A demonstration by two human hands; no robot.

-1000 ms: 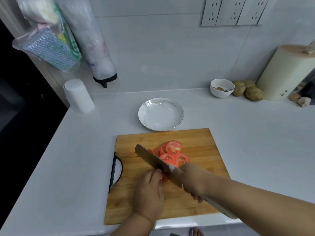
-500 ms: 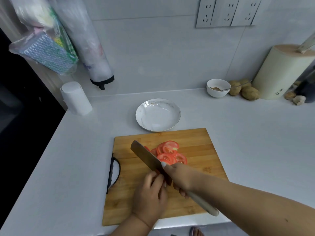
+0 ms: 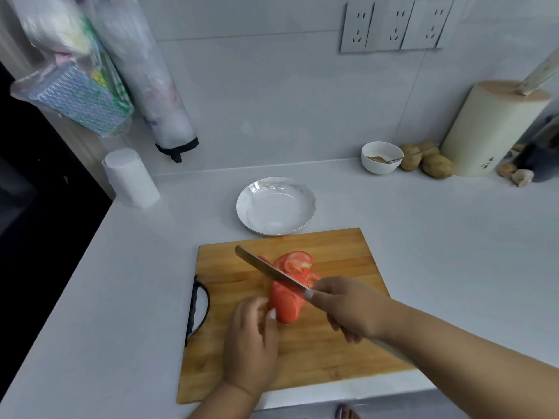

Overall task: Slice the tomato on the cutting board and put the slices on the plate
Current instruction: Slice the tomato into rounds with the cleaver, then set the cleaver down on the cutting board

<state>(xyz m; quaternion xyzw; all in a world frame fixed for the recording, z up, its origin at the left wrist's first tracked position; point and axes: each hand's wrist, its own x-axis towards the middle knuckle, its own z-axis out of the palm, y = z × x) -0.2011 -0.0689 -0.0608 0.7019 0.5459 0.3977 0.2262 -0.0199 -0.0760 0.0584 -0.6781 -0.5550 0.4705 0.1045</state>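
Note:
A wooden cutting board [image 3: 338, 352] with a black handle lies at the counter's front edge. On it sits the uncut part of a red tomato [image 3: 284, 303], with cut slices [image 3: 298, 263] lying just beyond it. My left hand [image 3: 251, 343] rests against the tomato's near side, fingertips on it. My right hand [image 3: 348, 306] grips a knife [image 3: 269, 270] whose blade slants across the tomato's top, between the uncut part and the slices. A white plate [image 3: 257, 189] stands bare just beyond the board.
A white paper roll [image 3: 130, 176] stands at the back left. At the back right are a small white bowl [image 3: 381, 157] with a spoon, potatoes [image 3: 435, 166] and a cream knife block [image 3: 496, 128]. Bags hang on the wall at the left.
The knife has lifted and tilted, so the uncut tomato part now shows below the blade. My left hand has slid back toward me. The camera view shifted slightly.

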